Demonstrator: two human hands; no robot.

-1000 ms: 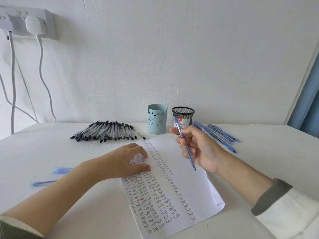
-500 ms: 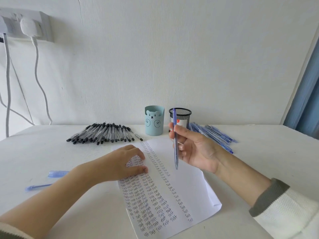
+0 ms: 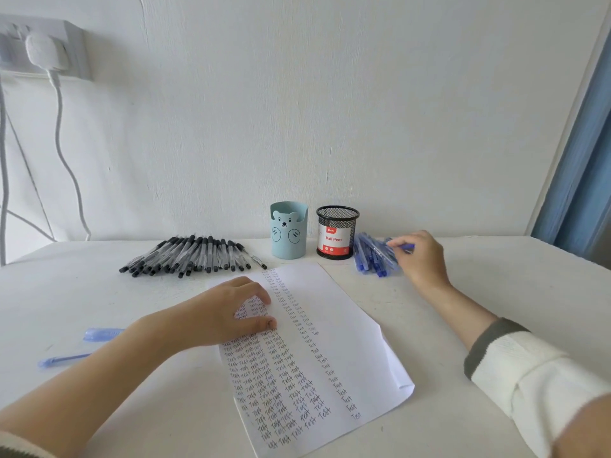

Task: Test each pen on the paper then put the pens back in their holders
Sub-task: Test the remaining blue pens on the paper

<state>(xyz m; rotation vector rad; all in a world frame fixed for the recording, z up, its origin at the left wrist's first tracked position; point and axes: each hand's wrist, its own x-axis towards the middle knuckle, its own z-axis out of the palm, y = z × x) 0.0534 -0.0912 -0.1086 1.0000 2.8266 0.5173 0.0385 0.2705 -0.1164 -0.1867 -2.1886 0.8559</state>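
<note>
A sheet of paper [image 3: 334,328] covered in columns of "Test" lies in front of me. My left hand [image 3: 228,312] presses flat on its upper left part, holding nothing. A pale blue bear holder [image 3: 288,230] and a black mesh holder [image 3: 336,232] labelled "Ball Pens" stand at the back. My right hand [image 3: 420,256] rests on the pile of blue pens [image 3: 372,256] right of the mesh holder, fingers closed around a blue pen [image 3: 405,246]. A row of black pens [image 3: 191,256] lies left of the bear holder.
A loose blue pen [image 3: 62,359] and a blue cap [image 3: 99,334] lie on the white table [image 3: 496,285] at the left. White cables [image 3: 62,133] hang from a wall socket [image 3: 43,47] at upper left. A blue curtain [image 3: 585,160] stands at the right edge.
My right hand carried the blue pen from above the paper back and to the right, down to the blue pen pile. My left hand stayed on the paper.
</note>
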